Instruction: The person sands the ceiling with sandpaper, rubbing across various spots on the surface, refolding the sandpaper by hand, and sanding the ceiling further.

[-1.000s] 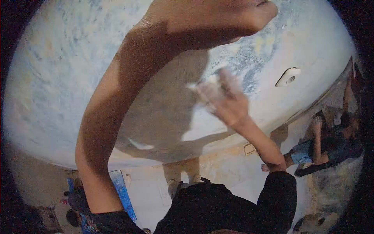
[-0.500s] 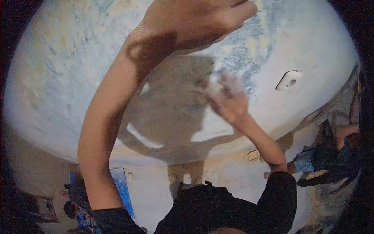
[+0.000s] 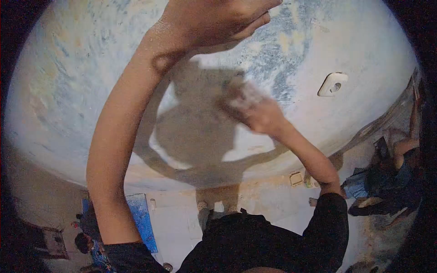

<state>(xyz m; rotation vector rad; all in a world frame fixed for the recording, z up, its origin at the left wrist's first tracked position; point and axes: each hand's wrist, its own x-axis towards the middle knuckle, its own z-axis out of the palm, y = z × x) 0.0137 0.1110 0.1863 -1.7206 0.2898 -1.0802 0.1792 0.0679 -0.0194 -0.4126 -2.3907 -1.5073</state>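
Note:
Raised close to the camera, my left hand [image 3: 218, 22] has its fingers bent and pressed together near the top edge; whatever may be between them is hidden. My right hand [image 3: 250, 107] is lower, over the shadowed part of a wall [image 3: 91, 68] patched in white, blue-grey and yellow. Motion smears its whitish fingers, so their pose and any object in them cannot be made out. Shadows of the head and arms fall on the wall between the two forearms. A white wall socket [image 3: 334, 85] is to the right of my right hand.
At the right edge, another person [image 3: 387, 186] in dark clothing is near the wall. A second person [image 3: 86, 243] shows at the lower left, beside a blue panel [image 3: 145, 223]. A small square fixture [image 3: 296, 178] lies below my right forearm.
My left hand has shifted left across the view, its fingertips now by the top edge. My right hand has moved somewhat left over the wall, still blurred.

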